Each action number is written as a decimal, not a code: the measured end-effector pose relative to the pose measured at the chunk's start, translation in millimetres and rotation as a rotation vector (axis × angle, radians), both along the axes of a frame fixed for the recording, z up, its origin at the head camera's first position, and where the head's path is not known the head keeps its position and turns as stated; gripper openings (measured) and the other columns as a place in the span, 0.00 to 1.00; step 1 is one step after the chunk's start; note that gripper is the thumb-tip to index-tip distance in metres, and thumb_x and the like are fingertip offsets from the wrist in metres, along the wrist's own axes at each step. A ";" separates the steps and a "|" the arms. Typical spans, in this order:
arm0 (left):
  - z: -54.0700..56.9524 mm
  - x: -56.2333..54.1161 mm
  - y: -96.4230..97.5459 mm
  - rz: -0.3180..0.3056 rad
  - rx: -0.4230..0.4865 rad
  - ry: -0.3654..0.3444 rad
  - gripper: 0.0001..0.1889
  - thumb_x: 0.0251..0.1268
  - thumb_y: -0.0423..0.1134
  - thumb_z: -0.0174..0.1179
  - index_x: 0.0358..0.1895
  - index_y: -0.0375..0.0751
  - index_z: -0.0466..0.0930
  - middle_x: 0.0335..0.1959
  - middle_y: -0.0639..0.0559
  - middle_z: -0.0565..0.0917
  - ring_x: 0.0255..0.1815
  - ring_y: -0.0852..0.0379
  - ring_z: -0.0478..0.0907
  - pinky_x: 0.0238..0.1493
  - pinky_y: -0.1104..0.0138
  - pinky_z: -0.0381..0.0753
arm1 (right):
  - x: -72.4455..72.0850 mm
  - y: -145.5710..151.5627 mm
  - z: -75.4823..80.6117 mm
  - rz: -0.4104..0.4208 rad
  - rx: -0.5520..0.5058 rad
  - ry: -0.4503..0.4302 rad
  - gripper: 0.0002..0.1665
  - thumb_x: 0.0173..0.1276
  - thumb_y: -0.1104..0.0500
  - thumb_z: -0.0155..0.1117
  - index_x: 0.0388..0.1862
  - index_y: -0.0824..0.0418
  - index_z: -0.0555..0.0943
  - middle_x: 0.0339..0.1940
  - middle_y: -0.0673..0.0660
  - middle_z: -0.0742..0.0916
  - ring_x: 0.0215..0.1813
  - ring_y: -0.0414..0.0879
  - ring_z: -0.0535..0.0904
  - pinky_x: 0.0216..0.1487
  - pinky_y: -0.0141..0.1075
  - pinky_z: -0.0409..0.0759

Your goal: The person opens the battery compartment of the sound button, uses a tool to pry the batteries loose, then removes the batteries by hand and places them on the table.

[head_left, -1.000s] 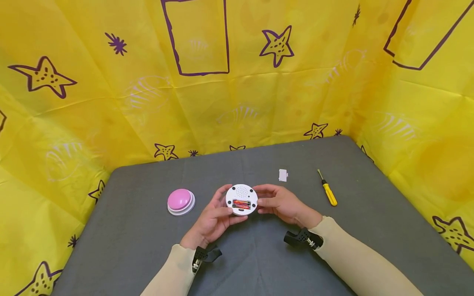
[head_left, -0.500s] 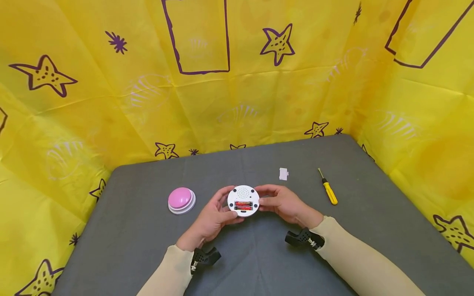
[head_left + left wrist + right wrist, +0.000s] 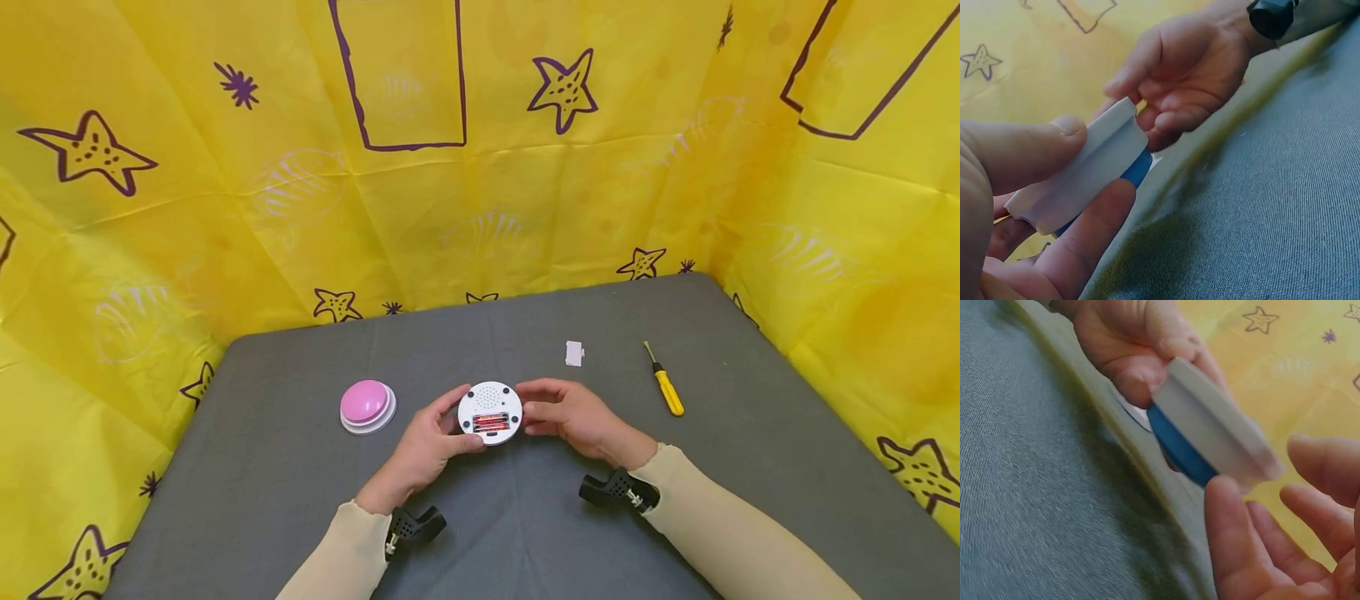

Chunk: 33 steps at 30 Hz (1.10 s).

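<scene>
A round push button (image 3: 489,398) is held underside up above the table, its white base with small black feet and speaker holes facing up. Two red batteries (image 3: 491,422) lie side by side in its uncovered compartment. My left hand (image 3: 423,454) grips it, thumb on the white base (image 3: 1085,169) and fingers beneath, by the blue dome (image 3: 1179,447). On the other side is my right hand (image 3: 581,419), fingers loosely bent; one fingertip meets the lower edge in the right wrist view, the thumb stands apart. A small white battery cover (image 3: 573,353) lies behind the right hand.
At left on the grey cloth-covered table (image 3: 300,492) sits a pink push button (image 3: 364,402) with a white base. A yellow-handled screwdriver (image 3: 666,388) lies at right, tip pointing away. Yellow printed curtains (image 3: 450,192) enclose the back and sides.
The button in my left hand has shifted slightly right, then back and a little toward me, tilting a bit. My right hand has stayed beside it, dipping slightly. The things on the table have not moved.
</scene>
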<state>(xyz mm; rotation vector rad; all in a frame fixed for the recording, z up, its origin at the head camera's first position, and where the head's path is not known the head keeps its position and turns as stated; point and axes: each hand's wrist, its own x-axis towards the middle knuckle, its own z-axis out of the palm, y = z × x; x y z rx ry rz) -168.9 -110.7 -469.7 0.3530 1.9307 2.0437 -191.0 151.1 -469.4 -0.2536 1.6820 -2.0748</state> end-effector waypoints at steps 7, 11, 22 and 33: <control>-5.1 -1.8 -3.3 0.003 0.105 -0.066 0.43 0.54 0.14 0.64 0.75 0.30 0.57 0.67 0.30 0.68 0.57 0.46 0.76 0.49 0.53 0.83 | -1.4 25.6 9.4 -0.077 0.005 0.029 0.31 0.71 0.62 0.66 0.68 0.74 0.70 0.63 0.74 0.76 0.52 0.59 0.83 0.51 0.47 0.82; -7.2 -1.6 -6.0 -0.009 0.108 -0.080 0.43 0.55 0.14 0.64 0.75 0.30 0.56 0.67 0.30 0.67 0.58 0.45 0.76 0.50 0.52 0.82 | -3.2 47.7 15.7 -0.140 -0.005 0.023 0.26 0.72 0.62 0.65 0.66 0.68 0.74 0.62 0.71 0.78 0.53 0.60 0.82 0.51 0.47 0.83; -13.0 0.3 -6.8 -0.027 0.055 -0.079 0.44 0.55 0.16 0.66 0.75 0.29 0.55 0.63 0.30 0.71 0.56 0.44 0.77 0.48 0.52 0.83 | -4.9 120.7 32.0 -0.241 -0.009 0.045 0.17 0.76 0.59 0.60 0.62 0.56 0.78 0.55 0.50 0.84 0.56 0.56 0.82 0.51 0.47 0.83; -10.6 1.5 -3.7 -0.001 -0.235 0.084 0.44 0.53 0.26 0.73 0.74 0.30 0.61 0.65 0.36 0.74 0.65 0.46 0.72 0.56 0.65 0.77 | 1.3 178.9 45.9 -0.292 0.131 0.073 0.13 0.77 0.56 0.59 0.57 0.48 0.79 0.51 0.43 0.85 0.50 0.45 0.83 0.48 0.45 0.84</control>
